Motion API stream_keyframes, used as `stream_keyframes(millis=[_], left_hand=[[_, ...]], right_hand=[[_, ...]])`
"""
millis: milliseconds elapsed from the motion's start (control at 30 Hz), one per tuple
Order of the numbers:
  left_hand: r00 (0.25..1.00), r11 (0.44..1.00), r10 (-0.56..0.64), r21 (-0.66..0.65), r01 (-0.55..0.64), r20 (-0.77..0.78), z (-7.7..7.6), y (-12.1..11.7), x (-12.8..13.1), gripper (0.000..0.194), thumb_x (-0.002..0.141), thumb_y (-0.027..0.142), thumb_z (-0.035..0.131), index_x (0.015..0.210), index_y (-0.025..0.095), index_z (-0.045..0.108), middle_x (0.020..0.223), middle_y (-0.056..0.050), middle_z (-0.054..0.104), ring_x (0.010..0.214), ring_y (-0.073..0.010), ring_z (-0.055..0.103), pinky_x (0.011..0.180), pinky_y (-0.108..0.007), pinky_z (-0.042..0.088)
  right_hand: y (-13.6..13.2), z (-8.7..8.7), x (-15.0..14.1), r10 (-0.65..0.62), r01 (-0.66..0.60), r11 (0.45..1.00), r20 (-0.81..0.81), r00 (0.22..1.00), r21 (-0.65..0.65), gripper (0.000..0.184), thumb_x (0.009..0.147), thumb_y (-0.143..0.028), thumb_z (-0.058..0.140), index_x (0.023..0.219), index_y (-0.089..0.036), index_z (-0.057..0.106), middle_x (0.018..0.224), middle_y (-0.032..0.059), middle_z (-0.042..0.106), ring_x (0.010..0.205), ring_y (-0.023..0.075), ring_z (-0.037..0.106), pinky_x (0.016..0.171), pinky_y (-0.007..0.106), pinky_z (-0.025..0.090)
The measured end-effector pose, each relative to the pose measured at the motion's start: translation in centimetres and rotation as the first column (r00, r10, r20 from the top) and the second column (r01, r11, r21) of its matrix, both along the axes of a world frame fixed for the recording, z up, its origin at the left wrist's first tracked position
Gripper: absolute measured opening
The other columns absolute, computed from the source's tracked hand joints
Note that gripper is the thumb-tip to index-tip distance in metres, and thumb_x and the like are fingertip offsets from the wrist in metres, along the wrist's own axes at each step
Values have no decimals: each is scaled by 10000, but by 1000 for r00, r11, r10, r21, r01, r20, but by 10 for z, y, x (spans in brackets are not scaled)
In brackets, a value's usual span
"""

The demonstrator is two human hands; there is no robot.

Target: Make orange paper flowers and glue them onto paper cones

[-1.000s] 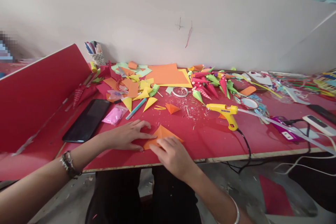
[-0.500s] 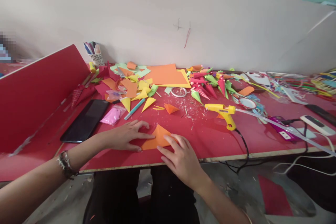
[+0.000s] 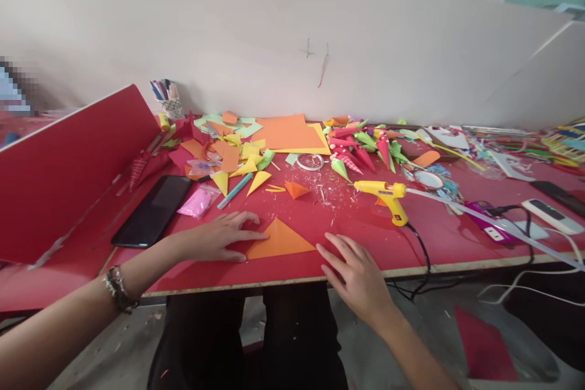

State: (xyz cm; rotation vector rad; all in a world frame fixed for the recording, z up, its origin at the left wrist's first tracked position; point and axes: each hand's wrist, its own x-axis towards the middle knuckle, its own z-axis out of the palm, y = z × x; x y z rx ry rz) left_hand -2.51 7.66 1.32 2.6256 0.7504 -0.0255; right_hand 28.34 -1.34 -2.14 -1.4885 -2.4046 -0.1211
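A triangular piece of orange paper (image 3: 281, 241) lies flat near the table's front edge, its point away from me. My left hand (image 3: 223, 236) rests at its left side, fingers spread, with the fingertips on the paper's edge. Just off the paper's right corner is my right hand (image 3: 354, 274), its fingers apart and holding nothing. Beyond the sheet sits a small folded orange paper piece (image 3: 296, 189), beside thin yellow strips (image 3: 275, 188).
A yellow glue gun (image 3: 386, 195) with its cord lies to the right. A black phone (image 3: 153, 210), a pink packet (image 3: 196, 201) and a teal pen (image 3: 235, 190) are on the left. Paper cones (image 3: 365, 143), paper sheets (image 3: 286, 132) and scraps line the back.
My right hand has slid right along the orange paper and off its right corner. The whole triangle now shows. My left hand stays on its left edge.
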Motion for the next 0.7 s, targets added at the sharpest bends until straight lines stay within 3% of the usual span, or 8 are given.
stream_keyframes(millis=[167, 267, 400, 500, 600, 700], left_hand=[[986, 987, 159, -39, -157, 49, -3, -15, 3, 628, 768, 349, 517, 1328, 311, 236, 1303, -48, 369, 1160, -217, 394, 943, -310, 346], [943, 950, 309, -2, -311, 122, -7, -29, 16, 609, 735, 400, 539, 1289, 249, 334, 1271, -72, 399, 1132, -228, 420, 931, -322, 359], [878, 902, 426, -24, -431, 218, -14, -41, 35, 330, 748, 326, 526, 1059, 216, 521, 1062, -43, 523, 923, -171, 530, 803, -275, 425], [836, 864, 498, -52, -500, 230, -18, -45, 40, 141, 761, 274, 498, 867, 190, 539, 854, -14, 542, 713, -133, 526, 641, -242, 436], [804, 845, 530, -90, -527, 272, -15, -48, 39, 85, 774, 242, 477, 790, 172, 522, 843, -19, 511, 686, -115, 506, 638, -236, 441], [837, 901, 430, -103, -422, 338, -3, -52, 36, 172, 757, 242, 514, 918, 187, 540, 1039, -55, 463, 934, -153, 493, 828, -275, 429]], right_hand=[[5, 2, -2, -79, 74, 996, -126, 989, -44, 322, 829, -297, 425, 1108, -186, 543, 1139, 97, 526, 1046, 235, 468, 870, 392, 415], [13, 6, -21, -85, 61, 993, -256, 963, -101, 408, 814, -332, 448, 1192, -178, 445, 1116, 107, 520, 1056, 240, 463, 874, 392, 422], [26, 9, -53, 56, -116, 979, -331, 942, -165, 555, 787, -268, 493, 1298, -231, 280, 1126, 92, 515, 1066, 247, 464, 893, 427, 407], [32, 11, -67, 82, -179, 962, -405, 911, -207, 594, 785, -175, 464, 1321, -242, 217, 1141, 98, 496, 1070, 229, 467, 855, 390, 436], [37, 16, -71, 77, -213, 953, -505, 860, -217, 565, 783, -110, 409, 1307, -234, 240, 1107, 96, 506, 1019, 198, 496, 827, 352, 442], [41, 27, -69, 99, -267, 940, -580, 809, -212, 420, 755, -51, 370, 1120, -236, 463, 951, 52, 539, 912, 163, 515, 794, 311, 432]])
